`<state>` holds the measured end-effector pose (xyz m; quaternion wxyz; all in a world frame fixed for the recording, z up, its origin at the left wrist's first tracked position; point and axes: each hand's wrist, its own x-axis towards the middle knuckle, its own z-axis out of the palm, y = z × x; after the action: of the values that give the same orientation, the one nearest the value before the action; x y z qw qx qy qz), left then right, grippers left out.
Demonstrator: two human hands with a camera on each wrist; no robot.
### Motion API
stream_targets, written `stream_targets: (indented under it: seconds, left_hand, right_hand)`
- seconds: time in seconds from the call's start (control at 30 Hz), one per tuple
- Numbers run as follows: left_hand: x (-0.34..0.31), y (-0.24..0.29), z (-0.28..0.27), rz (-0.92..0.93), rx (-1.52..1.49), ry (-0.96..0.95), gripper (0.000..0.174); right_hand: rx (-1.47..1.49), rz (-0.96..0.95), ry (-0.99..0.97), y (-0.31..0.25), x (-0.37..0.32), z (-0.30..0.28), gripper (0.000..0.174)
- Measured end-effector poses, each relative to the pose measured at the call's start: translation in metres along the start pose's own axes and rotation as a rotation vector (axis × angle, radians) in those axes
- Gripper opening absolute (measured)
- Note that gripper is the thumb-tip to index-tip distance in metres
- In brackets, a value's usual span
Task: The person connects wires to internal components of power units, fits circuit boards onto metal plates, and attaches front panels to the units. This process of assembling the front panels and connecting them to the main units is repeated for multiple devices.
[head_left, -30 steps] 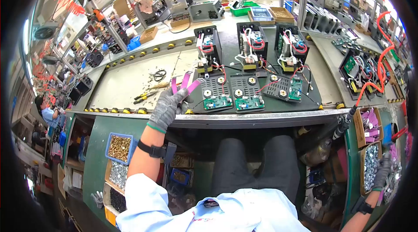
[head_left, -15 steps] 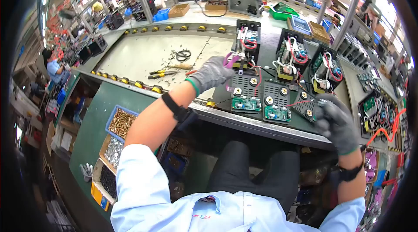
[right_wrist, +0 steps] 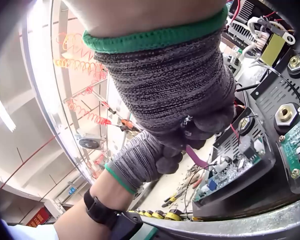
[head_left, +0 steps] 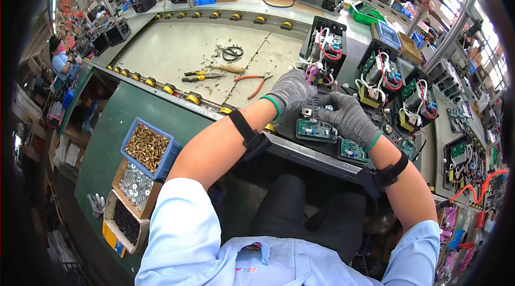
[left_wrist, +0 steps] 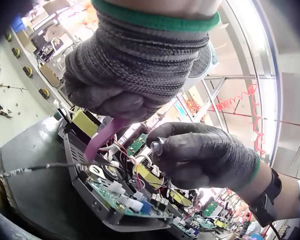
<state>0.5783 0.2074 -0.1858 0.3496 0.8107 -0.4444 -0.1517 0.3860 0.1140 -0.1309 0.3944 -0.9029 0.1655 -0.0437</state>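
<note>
My gloved left hand (head_left: 294,92) grips purple strips over the leftmost vented panel, next to an open black unit (head_left: 325,44) with red and white wires. One purple strip (left_wrist: 101,140) slopes from that hand down to a terminal on the panel, above its green circuit board (head_left: 316,129). Close beside it, my gloved right hand (head_left: 351,118) pinches a small shiny metal piece (left_wrist: 158,146) between thumb and fingers; its exact kind I cannot tell. Wires trail from the unit to the panel. The left fingertips are partly hidden in the head view.
Two more units (head_left: 380,74) and their panels stand to the right. Orange-handled pliers (head_left: 257,86) and yellow-handled pliers (head_left: 199,77) lie on the bench at left. A blue bin (head_left: 173,153) of brass screws, a box of washers and a box of black parts stand lower left.
My right hand has come from the hardware boxes at far right to the leftmost panel, bringing a small metal piece. My left hand has brought the purple strips over that panel. The view has turned.
</note>
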Motion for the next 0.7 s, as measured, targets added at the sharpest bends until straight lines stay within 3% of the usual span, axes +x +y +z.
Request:
stream_targets:
  seconds: [0.07,0.13,0.2,0.27,0.37,0.53,0.6,0.67,0.7]
  left_hand:
    - [0.007,-0.004,0.005,-0.006,0.034,-0.001,0.057]
    - [-0.004,0.021,-0.009,-0.137,0.078,-0.021,0.059]
    - [-0.005,0.024,-0.012,-0.203,0.079,-0.061,0.059]
    - [-0.006,0.022,-0.012,-0.202,-0.007,-0.055,0.042]
    - [-0.008,0.024,-0.011,-0.205,0.016,-0.024,0.042]
    - [-0.018,0.032,-0.017,-0.206,0.013,-0.004,0.043]
    - [-0.014,0.025,-0.009,-0.205,0.013,0.081,0.044]
    - [-0.017,0.020,-0.006,-0.168,-0.020,0.108,0.040]
    - [-0.016,0.014,-0.001,-0.068,-0.064,0.107,0.037]
  right_hand:
    - [-0.059,-0.041,-0.066,0.006,0.015,0.006,0.031]
    - [-0.120,-0.126,-0.064,0.012,0.029,0.011,0.030]
    - [-0.483,-0.224,-0.071,0.012,0.041,0.014,0.027]
    - [-0.566,-0.228,-0.078,0.013,0.047,0.019,0.033]
    - [-0.740,-0.122,-0.126,0.009,0.050,0.030,0.036]
    - [-0.779,-0.222,-0.114,0.019,0.055,0.037,0.032]
    - [-0.778,-0.425,-0.067,0.026,0.056,0.037,0.029]
    - [-0.731,-0.489,-0.046,0.034,0.054,0.033,0.027]
    - [-0.678,-0.561,-0.025,0.036,0.055,0.034,0.025]
